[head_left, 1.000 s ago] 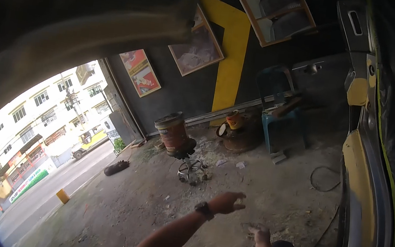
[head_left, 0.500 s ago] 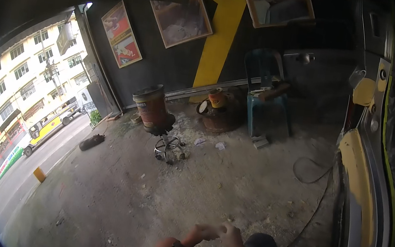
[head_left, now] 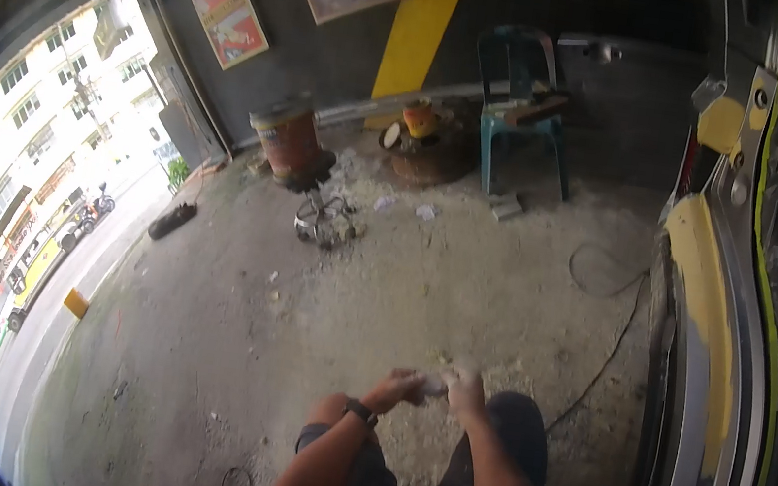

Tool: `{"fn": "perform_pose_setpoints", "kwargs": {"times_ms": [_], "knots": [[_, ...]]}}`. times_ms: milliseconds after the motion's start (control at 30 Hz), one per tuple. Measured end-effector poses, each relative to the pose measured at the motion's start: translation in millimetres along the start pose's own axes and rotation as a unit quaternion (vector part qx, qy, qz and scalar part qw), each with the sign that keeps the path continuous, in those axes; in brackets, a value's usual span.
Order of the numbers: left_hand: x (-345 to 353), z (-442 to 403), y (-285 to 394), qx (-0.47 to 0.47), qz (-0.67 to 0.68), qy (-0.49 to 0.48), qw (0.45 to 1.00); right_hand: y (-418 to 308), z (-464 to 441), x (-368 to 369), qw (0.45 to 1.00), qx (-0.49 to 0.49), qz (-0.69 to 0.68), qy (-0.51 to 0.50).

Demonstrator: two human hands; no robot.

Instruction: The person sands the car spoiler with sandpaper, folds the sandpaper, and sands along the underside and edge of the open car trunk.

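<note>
My left hand (head_left: 401,387), with a dark watch on its wrist, is closed around one side of a small pale piece (head_left: 432,386). The kind of piece is too blurred to make out. Opposite it, my right hand (head_left: 464,394) looks pale and dusty, its fingers bent and pressed against the other side of the piece. Both hands meet in front of me, between my knees and above the dusty concrete floor (head_left: 336,335).
At right stands a vehicle body edge with yellowish filler (head_left: 702,277). A cable (head_left: 613,359) lies on the floor nearby. Farther off are a green plastic chair (head_left: 522,131), a bucket (head_left: 287,144), a wheeled base (head_left: 327,221) and a small orange-yellow container (head_left: 419,120). A street lies left.
My view has tipped downward, so the room sits higher in it and more of my arms and lap shows. Both hands stay together, and the pale piece between them shows more plainly.
</note>
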State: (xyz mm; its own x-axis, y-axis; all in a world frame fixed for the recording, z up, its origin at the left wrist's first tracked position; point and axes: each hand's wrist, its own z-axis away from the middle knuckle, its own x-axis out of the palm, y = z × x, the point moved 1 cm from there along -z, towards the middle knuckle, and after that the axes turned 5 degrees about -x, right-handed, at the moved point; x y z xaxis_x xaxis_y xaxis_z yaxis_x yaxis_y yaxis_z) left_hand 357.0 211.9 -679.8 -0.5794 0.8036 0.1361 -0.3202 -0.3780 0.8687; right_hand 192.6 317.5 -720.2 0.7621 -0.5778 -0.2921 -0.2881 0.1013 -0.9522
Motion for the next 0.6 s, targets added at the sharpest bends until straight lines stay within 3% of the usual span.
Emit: {"fn": "perform_pose_setpoints", "kwargs": {"times_ms": [33,100,200,233,300,433,500,600], "knots": [[2.4,0.9,3.2,-0.025,0.022,-0.001,0.999,7.5,-1.2,4.2,0.992,0.011,-0.12,0.038],[13.0,13.6,19.7,-0.015,-0.109,0.032,0.993,8.4,-0.2,7.1,0.968,0.058,-0.243,0.023],[9.1,13.7,14.9,0.005,0.056,-0.013,0.998,-46.9,10.7,-19.7,0.979,0.101,-0.172,-0.036],[9.9,15.2,15.5,0.02,0.051,-0.002,0.999,-56.2,15.1,-21.3,0.979,0.113,-0.161,-0.047],[27.3,29.7,83.3,0.006,0.047,0.034,0.998,-120.6,-7.5,-52.1,0.968,0.138,-0.207,-0.025],[22.5,33.7,93.7,0.027,0.034,0.071,0.996,-111.6,-14.8,-44.0,0.975,0.126,-0.181,0.0],[18.6,36.2,96.0,0.046,-0.01,0.096,0.994,-93.1,-17.1,-31.1,0.99,0.069,-0.124,0.005],[18.6,36.4,94.0,0.05,-0.088,0.093,0.991,-133.0,-7.8,-35.7,0.998,0.016,-0.063,0.009]]}}
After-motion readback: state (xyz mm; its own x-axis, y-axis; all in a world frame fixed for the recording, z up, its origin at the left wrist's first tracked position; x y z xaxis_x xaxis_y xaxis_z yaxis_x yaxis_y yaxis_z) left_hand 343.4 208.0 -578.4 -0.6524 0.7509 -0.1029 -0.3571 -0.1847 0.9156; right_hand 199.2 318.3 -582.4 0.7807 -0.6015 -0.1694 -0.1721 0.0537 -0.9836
